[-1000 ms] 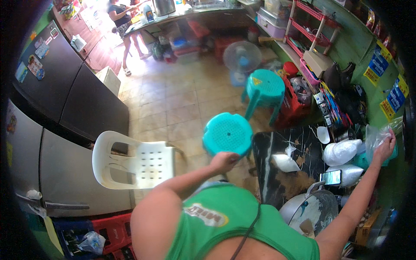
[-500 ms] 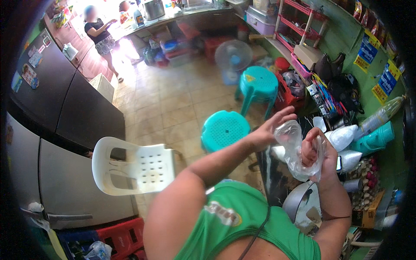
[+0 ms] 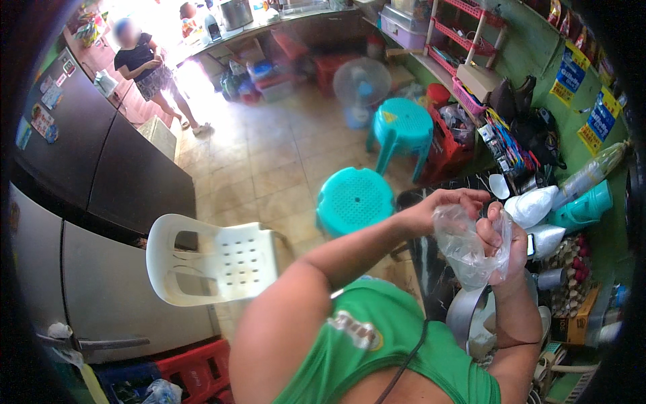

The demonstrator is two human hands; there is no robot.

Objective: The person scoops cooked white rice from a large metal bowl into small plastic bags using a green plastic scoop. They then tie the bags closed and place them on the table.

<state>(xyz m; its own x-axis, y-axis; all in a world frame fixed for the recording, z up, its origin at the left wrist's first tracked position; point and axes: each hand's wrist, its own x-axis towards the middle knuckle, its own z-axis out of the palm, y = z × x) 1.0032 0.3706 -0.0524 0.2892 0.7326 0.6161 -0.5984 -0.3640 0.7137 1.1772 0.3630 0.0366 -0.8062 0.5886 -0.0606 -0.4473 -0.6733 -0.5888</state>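
A clear thin plastic bag [image 3: 464, 249] hangs crumpled between my hands above the dark marble-patterned table. My right hand [image 3: 505, 246] has its fingers curled, with the film gathered around them. My left hand [image 3: 447, 207] is at the bag's upper left edge; its fingers stretch toward my right fingertips, and the film lies against the palm. Below my right forearm is a round metal pot [image 3: 459, 313], partly hidden, with something whitish inside. Filled white bags [image 3: 531, 205] and a small white scoop [image 3: 498, 186] lie just beyond my right hand.
Left of me stands a white plastic chair [image 3: 245, 262]. Ahead are two turquoise stools [image 3: 355, 200] and a fan [image 3: 362, 84]. Egg trays [image 3: 564, 279] and a turquoise pitcher [image 3: 589, 209] line the right wall. Dark fridges [image 3: 64, 145] stand left; another person [image 3: 145, 64] is far back.
My left hand has moved right, its fingers now reaching over the bag toward my right hand. The bag has sunk slightly. The person at the back has shifted left and lowered their arms.
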